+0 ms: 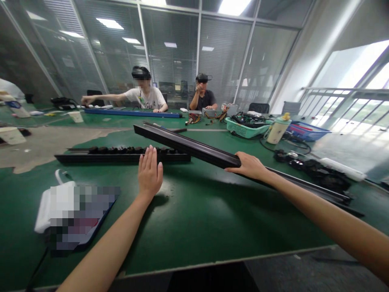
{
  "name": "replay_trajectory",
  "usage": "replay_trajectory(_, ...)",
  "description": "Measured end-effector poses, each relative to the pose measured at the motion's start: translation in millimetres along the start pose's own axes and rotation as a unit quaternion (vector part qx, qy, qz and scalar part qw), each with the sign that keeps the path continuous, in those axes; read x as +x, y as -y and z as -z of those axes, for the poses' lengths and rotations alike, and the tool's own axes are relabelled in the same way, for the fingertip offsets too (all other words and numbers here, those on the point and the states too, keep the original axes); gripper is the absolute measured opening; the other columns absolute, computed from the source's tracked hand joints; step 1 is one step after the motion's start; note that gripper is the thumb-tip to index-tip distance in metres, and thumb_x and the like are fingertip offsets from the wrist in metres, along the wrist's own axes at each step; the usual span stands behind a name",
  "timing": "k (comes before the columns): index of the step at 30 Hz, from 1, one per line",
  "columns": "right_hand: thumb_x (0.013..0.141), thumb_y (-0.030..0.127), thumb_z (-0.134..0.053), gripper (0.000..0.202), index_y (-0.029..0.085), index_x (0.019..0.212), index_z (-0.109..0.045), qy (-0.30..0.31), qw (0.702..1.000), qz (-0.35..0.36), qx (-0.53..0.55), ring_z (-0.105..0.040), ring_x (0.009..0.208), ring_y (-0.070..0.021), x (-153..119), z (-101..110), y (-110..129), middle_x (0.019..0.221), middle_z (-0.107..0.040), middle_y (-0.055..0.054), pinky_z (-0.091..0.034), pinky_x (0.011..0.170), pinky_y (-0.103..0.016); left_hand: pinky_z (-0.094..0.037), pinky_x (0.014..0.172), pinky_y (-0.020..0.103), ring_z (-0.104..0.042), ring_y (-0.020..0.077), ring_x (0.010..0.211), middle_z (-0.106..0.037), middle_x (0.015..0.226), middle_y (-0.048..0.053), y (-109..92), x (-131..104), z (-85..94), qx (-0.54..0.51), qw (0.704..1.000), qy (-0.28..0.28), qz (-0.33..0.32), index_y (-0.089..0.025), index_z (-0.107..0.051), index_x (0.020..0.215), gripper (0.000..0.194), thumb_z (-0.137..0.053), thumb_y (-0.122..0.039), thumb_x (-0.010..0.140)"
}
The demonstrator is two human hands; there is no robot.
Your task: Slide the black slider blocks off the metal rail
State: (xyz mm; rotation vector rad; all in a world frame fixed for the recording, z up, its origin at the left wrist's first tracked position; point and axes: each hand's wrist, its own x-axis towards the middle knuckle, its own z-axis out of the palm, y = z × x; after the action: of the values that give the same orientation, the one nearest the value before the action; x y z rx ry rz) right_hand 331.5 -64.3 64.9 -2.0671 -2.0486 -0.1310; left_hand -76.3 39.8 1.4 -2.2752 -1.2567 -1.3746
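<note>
My right hand (251, 165) grips a long black rail (194, 148) around its middle; the rail runs slantwise, its left end raised above the green table (212, 219). Below that end lies another long black rail (121, 159), with a row of small dark parts (103, 150) along its back. My left hand (149, 172) is held flat against or just in front of this rail, fingers straight and pointing away, holding nothing. Whether the fingertips touch the rail is unclear. Near my right hand, the held rail's right part is partly hidden by my forearm.
A white object (57, 202) and a blurred flat item (91, 215) lie at left. At right are black parts (313, 170), a green basket (247, 129), a blue basket (306, 132) and a cream bottle (278, 129). Two people sit across, near a blue rail (133, 112).
</note>
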Motion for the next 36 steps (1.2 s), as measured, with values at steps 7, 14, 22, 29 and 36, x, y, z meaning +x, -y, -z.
replay_trajectory(7, 0.089, 0.090, -0.055, 0.075, 0.019, 0.113, -0.060, 0.047, 0.990, -0.125, -0.053, -0.073, 0.114, -0.0405, -2.4, -5.7, -44.9, 0.122, -0.074, -0.020, -0.055, 0.093, -0.047, -0.022, 0.138, 0.053, -0.031, 0.0275, 0.167, -0.038, 0.175, 0.018, 10.8, -0.8, -8.4, -0.002, 1.000, 0.008, -0.004, -0.014, -0.035, 0.171, 0.064, -0.031, -0.041, 0.112)
replay_trajectory(14, 0.091, 0.087, -0.054, 0.074, 0.017, 0.112, -0.061, 0.068, 0.965, -0.236, -0.097, -0.073, 0.117, -0.0436, -37.3, -13.0, -108.8, 0.120, -0.074, -0.023, -0.056, 0.090, -0.049, -0.022, 0.138, 0.053, -0.036, 0.0296, 0.164, -0.043, 0.172, 0.021, 7.9, -0.1, -9.8, 0.020, 0.999, 0.034, 0.012, -0.006, -0.043, 0.166, 0.067, -0.028, -0.043, 0.112)
replay_trajectory(22, 0.087, 0.093, -0.052, 0.083, 0.014, 0.113, -0.064, 0.066, 0.935, -0.337, -0.094, -0.073, 0.116, -0.0451, -85.7, -24.9, -181.3, 0.120, -0.074, -0.025, -0.056, 0.091, -0.051, -0.019, 0.138, 0.055, -0.038, 0.0301, 0.163, -0.044, 0.171, 0.020, 6.3, -0.8, -11.6, 0.035, 0.998, 0.047, 0.021, -0.006, -0.045, 0.165, 0.068, -0.026, -0.044, 0.111)
replay_trajectory(29, 0.087, 0.091, -0.053, 0.083, 0.014, 0.116, -0.064, 0.063, 0.915, -0.385, -0.103, -0.072, 0.116, -0.0456, -111.2, -22.9, -224.8, 0.122, -0.073, -0.028, -0.054, 0.091, -0.052, -0.020, 0.138, 0.055, -0.039, 0.0296, 0.163, -0.045, 0.171, 0.019, 6.2, -1.2, -12.0, 0.043, 0.997, 0.052, 0.030, -0.009, -0.045, 0.165, 0.067, -0.025, -0.044, 0.111)
replay_trajectory(36, 0.087, 0.093, -0.051, 0.086, 0.015, 0.120, -0.063, 0.074, 0.898, -0.420, -0.105, -0.071, 0.117, -0.0453, -119.6, -25.4, -251.0, 0.125, -0.072, -0.028, -0.053, 0.093, -0.053, -0.014, 0.139, 0.055, -0.042, 0.0303, 0.161, -0.050, 0.167, 0.021, 8.1, -2.5, -14.7, 0.057, 0.995, 0.065, 0.040, -0.004, -0.050, 0.161, 0.070, -0.022, -0.044, 0.111)
